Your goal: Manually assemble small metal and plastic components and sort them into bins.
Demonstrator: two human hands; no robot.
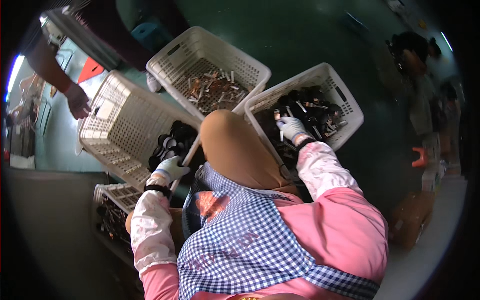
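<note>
My right hand (291,128), in a pale glove, reaches into the right white basket (345,112). Its fingers are bent together among dark parts (312,95) with silvery and coppery stems; what they grip is not clear. Close to the fingertips is a small copper-coloured piece (277,114). My left hand (171,169), gloved too, is at the near edge of the left white basket (127,115), its fingers apart. Just beyond it lie black rounded parts (172,142), some with glossy pale faces, heaped in that basket's near end.
A third white basket (227,60) ahead holds silvery and coppery pieces (212,90). Another basket (117,195) with dark slender parts stands lower left. My bent knee (225,135) rises between the baskets. Another person's hand (77,101) hangs beside the left basket. A red stool (419,157) is far right.
</note>
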